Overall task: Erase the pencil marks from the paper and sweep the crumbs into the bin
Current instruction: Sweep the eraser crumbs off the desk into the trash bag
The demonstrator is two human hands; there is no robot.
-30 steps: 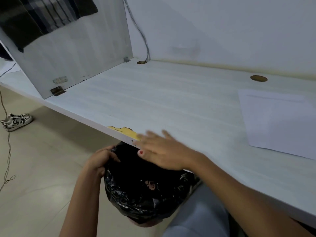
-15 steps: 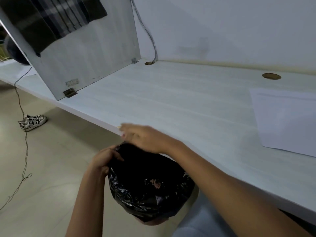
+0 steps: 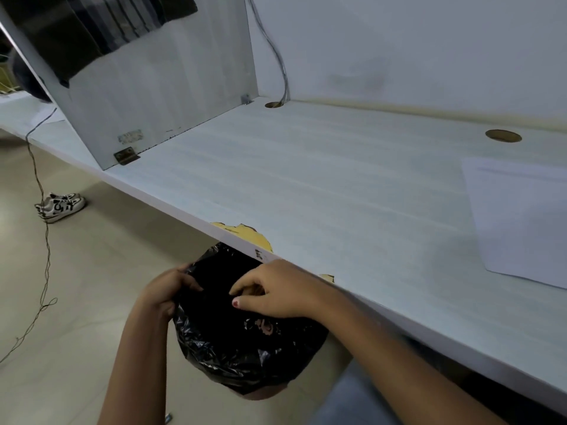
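Tabletop point(image 3: 306, 179): we note white woodgrain, its front edge with chips point(image 3: 245, 234) exposing yellow core | back edge: two round cable holes point(image 3: 503, 135) | paper point(image 3: 521, 222): flat, rightward, clear of both edges | floor point(image 3: 92, 271): shoes point(image 3: 59, 207), thin cord point(image 3: 46, 256).

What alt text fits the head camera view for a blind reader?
A person's left hand grips the rim of a black-lined bin under the front edge of a white desk, while the right hand, fingers curled, hangs over its mouth. A sheet of paper lies on the desk at right.
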